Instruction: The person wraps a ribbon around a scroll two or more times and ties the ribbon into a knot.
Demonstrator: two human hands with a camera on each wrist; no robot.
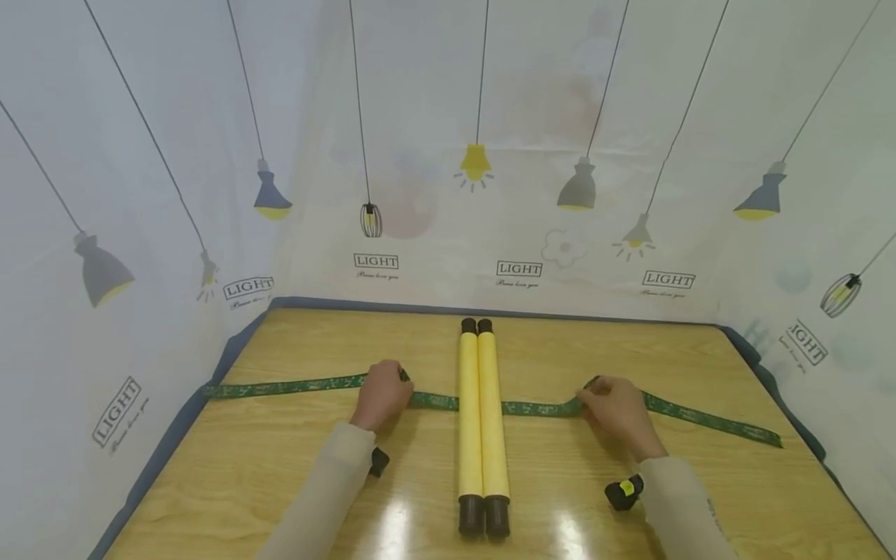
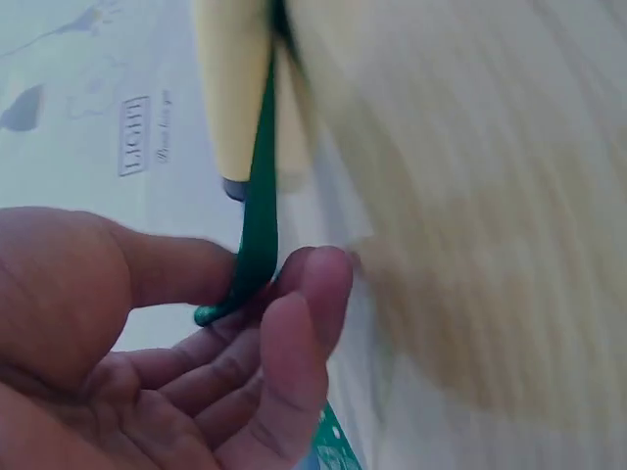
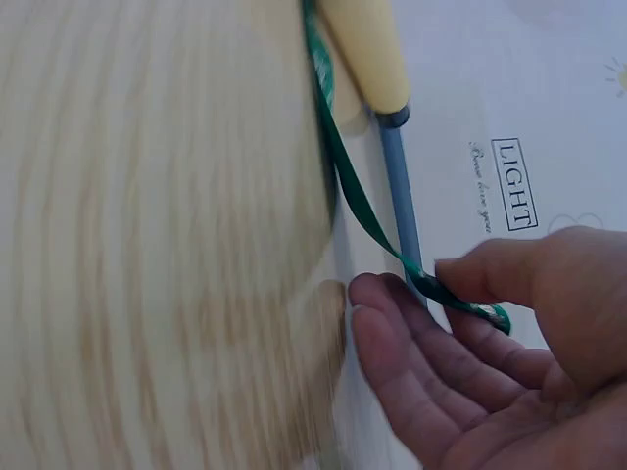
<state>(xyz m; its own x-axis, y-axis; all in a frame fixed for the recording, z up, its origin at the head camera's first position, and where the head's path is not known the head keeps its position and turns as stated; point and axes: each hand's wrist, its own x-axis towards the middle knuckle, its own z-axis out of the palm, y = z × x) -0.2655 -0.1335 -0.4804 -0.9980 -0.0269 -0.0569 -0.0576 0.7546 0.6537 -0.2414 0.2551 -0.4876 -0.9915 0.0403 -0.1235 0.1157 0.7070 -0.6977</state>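
Note:
Two yellow tubes (image 1: 483,420) with dark end caps lie side by side in the middle of the table, pointing away from me. A patterned green ribbon (image 1: 539,408) runs crosswise, passing beneath them. Left of the tubes, my left hand (image 1: 383,395) pinches the ribbon; in the left wrist view the thumb (image 2: 186,272) presses it against the curled fingers. On the other side my right hand (image 1: 619,408) pinches the ribbon between thumb and fingers, lifting it slightly, as the right wrist view shows a raised green strip (image 3: 358,201). Both ribbon ends trail outward on the wood.
The wooden table (image 1: 315,467) has a blue-grey edging (image 1: 490,309) along its back. White curtains (image 1: 434,78) printed with lamps surround it on three sides. A black device (image 1: 623,492) is at the right wrist and another black device (image 1: 379,463) at the left wrist.

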